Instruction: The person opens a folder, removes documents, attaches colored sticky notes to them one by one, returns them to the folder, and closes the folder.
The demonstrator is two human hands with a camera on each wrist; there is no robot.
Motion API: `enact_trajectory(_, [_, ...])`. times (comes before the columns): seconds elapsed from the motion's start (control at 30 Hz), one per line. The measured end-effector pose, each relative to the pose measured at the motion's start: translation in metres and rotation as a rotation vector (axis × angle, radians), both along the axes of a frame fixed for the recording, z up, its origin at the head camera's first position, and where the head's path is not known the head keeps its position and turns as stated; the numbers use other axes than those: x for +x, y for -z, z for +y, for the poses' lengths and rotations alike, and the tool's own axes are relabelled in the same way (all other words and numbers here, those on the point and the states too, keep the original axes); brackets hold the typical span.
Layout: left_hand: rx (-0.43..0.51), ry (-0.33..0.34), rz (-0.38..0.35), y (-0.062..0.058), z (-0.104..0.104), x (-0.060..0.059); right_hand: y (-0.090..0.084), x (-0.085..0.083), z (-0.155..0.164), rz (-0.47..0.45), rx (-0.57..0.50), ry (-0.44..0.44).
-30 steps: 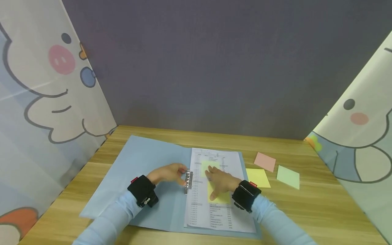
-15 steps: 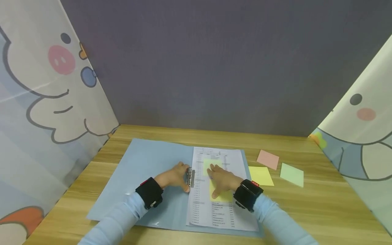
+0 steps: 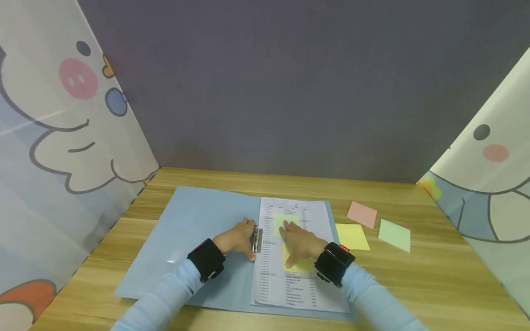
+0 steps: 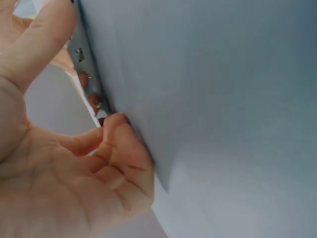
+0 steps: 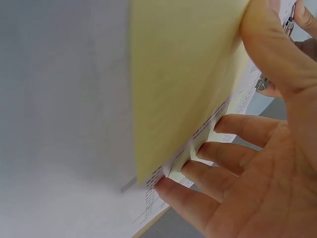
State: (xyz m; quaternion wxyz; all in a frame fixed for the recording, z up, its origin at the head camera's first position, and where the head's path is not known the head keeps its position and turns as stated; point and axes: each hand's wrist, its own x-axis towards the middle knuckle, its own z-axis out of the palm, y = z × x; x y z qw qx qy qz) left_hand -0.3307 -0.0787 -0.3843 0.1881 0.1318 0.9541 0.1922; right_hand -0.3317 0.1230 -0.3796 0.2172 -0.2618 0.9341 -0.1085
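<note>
A light blue ring binder (image 3: 198,209) lies spread flat, with printed sheets (image 3: 269,287) on its right side. My left hand (image 3: 236,237) grips the metal ring mechanism (image 3: 256,240) by its two ends. In the left wrist view, the thumb is at the upper end of the ring mechanism (image 4: 85,67) and curled fingers are at the lower end. My right hand (image 3: 302,242) rests on the top sheet with fingers spread. Under and beside it are a pale sticky note (image 3: 285,221) and a yellow sticky note (image 3: 305,265); the right wrist view shows the yellow note (image 5: 173,79) close up.
Right of the binder, a yellow pad (image 3: 353,237), a pink pad (image 3: 362,214) and a pale green pad (image 3: 394,235) lie on the wooden table (image 3: 430,280). A dark grey panel (image 3: 265,92) stands behind the table, with cartoon-printed sheets at both sides.
My left hand has moved slightly right, its thumb and fingers now on the ends of the ring mechanism. The right hand stays on the sheet. The head view has shifted slightly.
</note>
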Motion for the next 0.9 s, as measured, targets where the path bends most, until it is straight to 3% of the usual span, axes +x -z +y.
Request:
enact_trajectory(0.17, [-0.040, 0.006, 0.015, -0.006, 0.006, 0.001, 0.000, 0.000, -0.001, 0.002, -0.001, -0.003])
enact_trajectory(0.43, [-0.042, -0.049, -0.028, -0.009, 0.012, -0.002, -0.001, -0.003, 0.002, 0.017, 0.013, -0.019])
enact_trajectory(0.63, [-0.073, -0.015, -0.048, -0.008, 0.010, -0.003, -0.003, -0.002, 0.004, -0.013, -0.018, -0.012])
enact_trajectory(0.9, [0.000, 0.000, -0.101, -0.010, 0.005, 0.000, -0.002, 0.001, 0.006, -0.032, -0.049, -0.002])
